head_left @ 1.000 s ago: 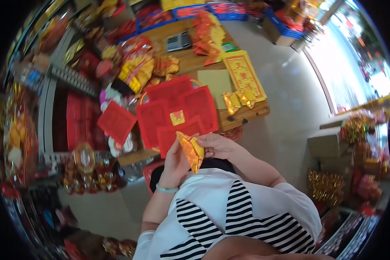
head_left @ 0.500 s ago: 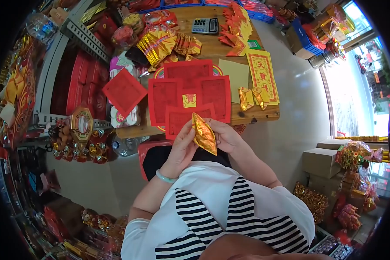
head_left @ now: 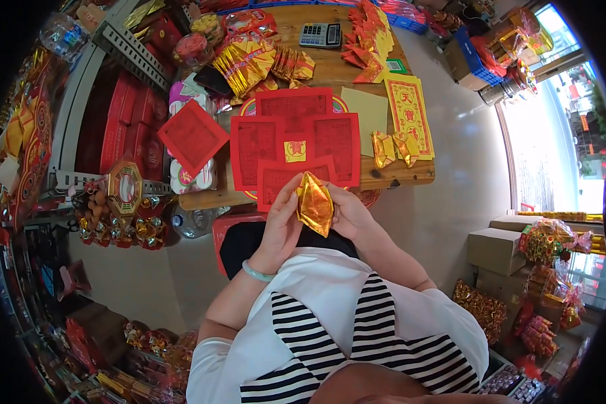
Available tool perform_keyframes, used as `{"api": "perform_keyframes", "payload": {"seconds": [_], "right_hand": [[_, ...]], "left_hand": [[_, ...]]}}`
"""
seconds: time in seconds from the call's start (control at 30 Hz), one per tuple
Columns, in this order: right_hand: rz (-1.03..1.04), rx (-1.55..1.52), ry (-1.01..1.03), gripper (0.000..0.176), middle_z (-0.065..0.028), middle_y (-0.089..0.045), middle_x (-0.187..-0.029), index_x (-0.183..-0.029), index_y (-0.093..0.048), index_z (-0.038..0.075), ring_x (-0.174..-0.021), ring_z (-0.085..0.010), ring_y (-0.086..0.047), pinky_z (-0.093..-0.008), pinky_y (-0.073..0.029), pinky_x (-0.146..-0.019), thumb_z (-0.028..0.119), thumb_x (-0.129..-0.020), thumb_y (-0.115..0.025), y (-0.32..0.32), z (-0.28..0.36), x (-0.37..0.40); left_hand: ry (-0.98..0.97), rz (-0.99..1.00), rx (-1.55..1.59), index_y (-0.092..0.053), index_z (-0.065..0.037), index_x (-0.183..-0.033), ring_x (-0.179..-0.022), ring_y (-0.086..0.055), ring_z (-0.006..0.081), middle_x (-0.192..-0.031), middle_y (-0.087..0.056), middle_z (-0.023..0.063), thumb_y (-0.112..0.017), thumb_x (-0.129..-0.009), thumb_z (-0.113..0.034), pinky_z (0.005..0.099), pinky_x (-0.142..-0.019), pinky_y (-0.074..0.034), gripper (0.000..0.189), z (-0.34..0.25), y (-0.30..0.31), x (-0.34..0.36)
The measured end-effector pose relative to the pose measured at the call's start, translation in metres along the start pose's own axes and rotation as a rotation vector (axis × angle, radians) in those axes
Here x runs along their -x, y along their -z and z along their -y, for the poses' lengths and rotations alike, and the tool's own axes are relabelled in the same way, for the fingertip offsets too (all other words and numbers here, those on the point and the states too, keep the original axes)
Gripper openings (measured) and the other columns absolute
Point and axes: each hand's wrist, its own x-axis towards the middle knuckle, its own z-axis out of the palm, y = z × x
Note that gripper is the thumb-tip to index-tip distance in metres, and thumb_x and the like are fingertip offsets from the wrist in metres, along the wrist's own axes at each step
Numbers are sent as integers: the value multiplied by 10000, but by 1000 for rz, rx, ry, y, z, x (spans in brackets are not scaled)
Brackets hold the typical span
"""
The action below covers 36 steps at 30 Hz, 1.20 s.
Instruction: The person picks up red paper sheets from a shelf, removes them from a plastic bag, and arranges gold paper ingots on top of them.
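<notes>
A folded gold foil paper ingot point(head_left: 315, 205) is held upright between both hands, just in front of my body at the table's near edge. My left hand point(head_left: 283, 219) pinches its left side with fingers closed. On its right side my right hand point(head_left: 349, 212) grips it, some fingertips hidden behind the foil. Beyond them lie red paper sheets point(head_left: 254, 155) in a cross, with a small yellow square point(head_left: 295, 151) bearing a printed character at the centre. Two folded gold pieces point(head_left: 384, 149) rest to the right, beside a yellow printed paper point(head_left: 411, 114).
Another red sheet point(head_left: 193, 139) lies at the left on wrapped rolls. A calculator point(head_left: 320, 35), gold-and-red paper bundles point(head_left: 246, 67) and a stack of red-yellow papers point(head_left: 367, 50) occupy the back of the wooden table point(head_left: 276, 27). Shelving point(head_left: 131, 57) stands left; cardboard boxes point(head_left: 495, 249) are right.
The gold ingot has been turned in my hands, so a broader, flatter face now shows. Both hands keep hold of it and have shifted only slightly.
</notes>
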Motion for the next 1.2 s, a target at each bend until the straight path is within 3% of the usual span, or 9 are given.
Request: {"api": "perform_keyframes", "payload": {"seconds": [0.13,0.3,0.43,0.47,0.6,0.77,0.97,1.1,1.2], "right_hand": [[-148,104,55,258,-55,-622,-992,-1205,-516,67,-631,-50,-538,-174,-325,-392,196,-982,-511,-12,2,3],[-175,333,43,254,-64,-632,-971,-1217,-503,51,-696,-87,-566,-179,-463,-562,175,-997,-476,-17,4,9],[-186,1042,500,216,-43,-615,-971,-1136,-565,55,-724,-118,-537,-225,-440,-595,132,-934,-578,-18,-7,9],[-185,1043,499,216,-43,-615,-971,-1136,-565,55,-724,-118,-537,-225,-440,-595,132,-934,-578,-19,-5,10],[-162,1588,659,206,-66,-627,-976,-1078,-606,37,-842,-177,-565,-260,-454,-745,80,-879,-631,-25,12,16],[-80,1799,938,183,-50,-639,-965,-1006,-664,48,-846,-209,-566,-276,-452,-729,69,-824,-670,-11,16,2],[-105,1732,1025,219,-28,-669,-980,-1040,-677,67,-827,-203,-593,-274,-470,-716,99,-823,-679,-25,9,15],[273,1898,1053,293,-18,-670,-1026,-1086,-658,83,-822,-185,-621,-286,-499,-712,135,-799,-682,-21,2,18],[295,1946,966,290,-26,-671,-1051,-1091,-654,84,-828,-180,-636,-288,-509,-714,142,-808,-676,-13,-3,19]], "left_hand": [[-16,61,-169,-442,-37,-1375,-1076,-575,145,-1284,-551,110,-566,-937,-53,239,-924,-466,456,-2,-1,1],[29,-59,-544,-564,-7,-1234,-924,-614,124,-1108,-637,93,-615,-907,-48,203,-804,-504,334,-4,5,0],[90,-116,-568,-638,6,-1099,-775,-612,98,-923,-669,54,-666,-880,-63,179,-701,-506,232,-2,13,-2],[89,-117,-567,-638,6,-1099,-775,-612,98,-923,-669,54,-666,-880,-63,179,-701,-506,232,-2,13,-2],[36,-65,-704,-673,0,-1017,-694,-568,68,-820,-649,21,-652,-904,-106,165,-622,-469,157,3,13,-4],[-5,-116,-747,-685,-2,-937,-602,-489,46,-728,-608,-6,-624,-934,-162,158,-527,-389,171,6,19,-8],[-37,-259,-735,-696,8,-913,-584,-427,27,-672,-555,-24,-592,-962,-221,158,-511,-339,256,0,30,-14],[-43,-305,-693,-697,14,-876,-579,-427,28,-646,-536,-35,-606,-954,-235,161,-502,-336,277,2,42,-18],[12,-300,-781,-690,13,-930,-570,-426,29,-673,-549,-27,-608,-952,-243,156,-498,-335,269,1,51,-18]]}}
